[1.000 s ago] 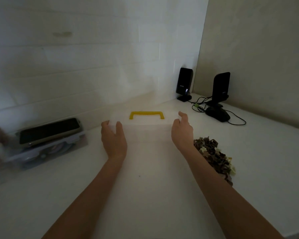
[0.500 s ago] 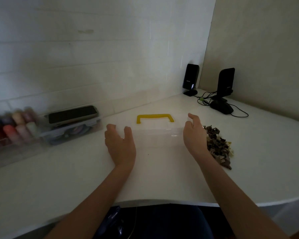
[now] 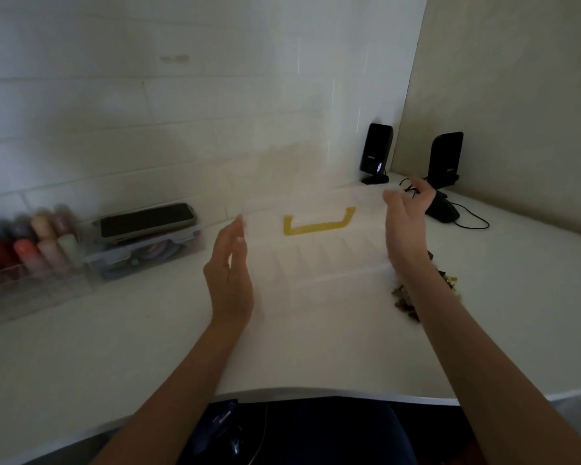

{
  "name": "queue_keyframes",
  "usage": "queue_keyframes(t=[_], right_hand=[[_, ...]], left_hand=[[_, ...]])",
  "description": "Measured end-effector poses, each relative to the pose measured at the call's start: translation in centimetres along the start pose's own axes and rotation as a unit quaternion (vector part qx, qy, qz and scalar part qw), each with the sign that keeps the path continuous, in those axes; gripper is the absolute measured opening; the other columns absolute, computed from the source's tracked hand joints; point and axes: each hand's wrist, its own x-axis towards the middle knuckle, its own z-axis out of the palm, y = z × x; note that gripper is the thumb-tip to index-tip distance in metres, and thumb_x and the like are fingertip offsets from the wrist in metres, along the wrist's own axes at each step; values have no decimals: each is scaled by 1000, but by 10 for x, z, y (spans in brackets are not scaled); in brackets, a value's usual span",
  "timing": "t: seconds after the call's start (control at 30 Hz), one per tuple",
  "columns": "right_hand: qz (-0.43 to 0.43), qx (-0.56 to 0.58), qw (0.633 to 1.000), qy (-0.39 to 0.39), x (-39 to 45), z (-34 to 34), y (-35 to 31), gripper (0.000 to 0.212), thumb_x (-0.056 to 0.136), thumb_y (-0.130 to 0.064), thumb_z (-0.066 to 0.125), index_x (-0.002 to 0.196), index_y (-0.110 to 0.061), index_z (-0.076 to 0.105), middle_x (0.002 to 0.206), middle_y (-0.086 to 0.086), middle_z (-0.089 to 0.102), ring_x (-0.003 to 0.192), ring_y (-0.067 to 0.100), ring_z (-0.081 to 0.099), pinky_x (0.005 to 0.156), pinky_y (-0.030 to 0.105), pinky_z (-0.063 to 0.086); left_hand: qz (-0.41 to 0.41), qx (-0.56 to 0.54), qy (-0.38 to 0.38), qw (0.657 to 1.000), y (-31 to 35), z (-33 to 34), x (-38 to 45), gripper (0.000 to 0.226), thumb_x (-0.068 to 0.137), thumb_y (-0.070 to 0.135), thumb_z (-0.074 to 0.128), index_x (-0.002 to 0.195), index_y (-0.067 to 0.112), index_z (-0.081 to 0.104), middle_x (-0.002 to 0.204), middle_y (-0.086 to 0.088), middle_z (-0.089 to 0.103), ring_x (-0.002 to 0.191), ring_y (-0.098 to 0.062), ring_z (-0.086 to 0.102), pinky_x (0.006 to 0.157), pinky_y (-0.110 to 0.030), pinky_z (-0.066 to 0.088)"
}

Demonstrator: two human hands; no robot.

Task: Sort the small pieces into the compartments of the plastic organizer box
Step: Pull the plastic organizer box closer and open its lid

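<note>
Sorting is not yet starting. You are holding the clear organizer box (image 3: 316, 253) at table centre, left hand (image 3: 230, 280) flat-fingered against its 9 o'clock side, right hand (image 3: 405, 226) loosely curled at 3 o'clock, grip unclear. Pieces (image 3: 406, 300) are lying heaped, unsorted, at 4 o'clock.

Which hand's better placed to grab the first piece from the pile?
Right, probably. The right hand is beside the pile of small dark pieces, which lies under its forearm; the left hand is across the clear plastic organizer box from it.

Both hands, left (image 3: 230, 280) and right (image 3: 405, 226), flank the clear organizer box (image 3: 316, 260).
</note>
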Motion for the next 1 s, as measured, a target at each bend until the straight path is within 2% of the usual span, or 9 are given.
queue_keyframes(t=[0.07, 0.1, 0.2, 0.3, 0.4, 0.5, 0.6, 0.77, 1.0], right_hand=[[-9, -24, 998, -58, 4, 0, 7, 42, 93, -18, 45, 130, -14, 25, 130, 11, 42, 123, 24, 42, 95, 31, 35], [-17, -59, 995, -81, 6, 1, 11, 39, 94, -19, 45, 128, -13, 26, 123, 2, 42, 120, 26, 45, 92, 32, 38], [-43, -222, 965, -134, 13, 5, 20, 36, 96, -30, 43, 129, -18, 35, 132, 21, 46, 106, 25, 56, 77, 25, 40], [-77, -416, 874, -240, 19, 7, 33, 48, 98, -40, 36, 140, -17, 36, 159, 12, 5, 143, 24, 17, 109, 35, 23], [-134, -547, 775, -286, 20, 10, 45, 59, 97, -51, 27, 144, -17, 32, 158, 3, 13, 146, 16, 6, 116, 42, 4], [-123, -579, 751, -293, 22, 6, 45, 65, 92, -60, 25, 145, -22, 31, 155, -2, 26, 145, 13, 13, 116, 44, 2], [-120, -604, 732, -293, 22, 9, 44, 60, 92, -59, 26, 140, -24, 35, 148, 2, 38, 139, 19, 27, 114, 46, 10], [-158, -573, 760, -264, 22, 12, 36, 54, 90, -61, 28, 121, -26, 55, 122, 0, 61, 114, 20, 52, 98, 42, 34], [-238, -285, 916, -149, 9, 6, 22, 26, 98, -27, 42, 105, -17, 65, 109, -11, 65, 87, 4, 59, 103, 38, 37]], left_hand=[[-22, -24, -30, 999, -4, -1, 7, 31, 97, 21, 48, 127, 26, 56, 129, -7, 62, 117, -9, 59, 99, -23, 44], [-55, -40, -46, 997, -5, 0, 10, 32, 98, 23, 49, 127, 35, 54, 130, -2, 61, 115, -15, 61, 96, -29, 49], [-139, -54, -73, 986, -14, 4, 21, 40, 99, 20, 50, 128, 47, 46, 119, 9, 63, 93, -5, 68, 71, -26, 58], [-203, -35, -59, 977, -27, 7, 26, 48, 97, 13, 52, 140, 32, 44, 102, 7, 66, 70, -3, 65, 61, -20, 53], [-285, -33, -35, 957, -34, 9, 26, 43, 97, 14, 54, 138, 22, 52, 101, 1, 61, 80, -12, 61, 73, -26, 50], [-221, 65, -43, 972, -26, 9, 24, 39, 98, 21, 51, 136, 24, 52, 129, 6, 41, 118, -6, 41, 102, -22, 31], [-128, 74, -128, 981, -16, 13, 24, 31, 98, 9, 46, 125, 16, 60, 130, 7, 46, 121, -4, 39, 98, -5, 27], [-184, 24, -161, 969, -13, 12, 22, 32, 87, -6, 47, 88, 14, 72, 94, -2, 70, 88, -9, 60, 75, -11, 43], [-182, 26, -109, 977, -18, 7, 18, 33, 85, -4, 52, 76, 21, 71, 90, -3, 70, 90, -17, 60, 76, -24, 42]])
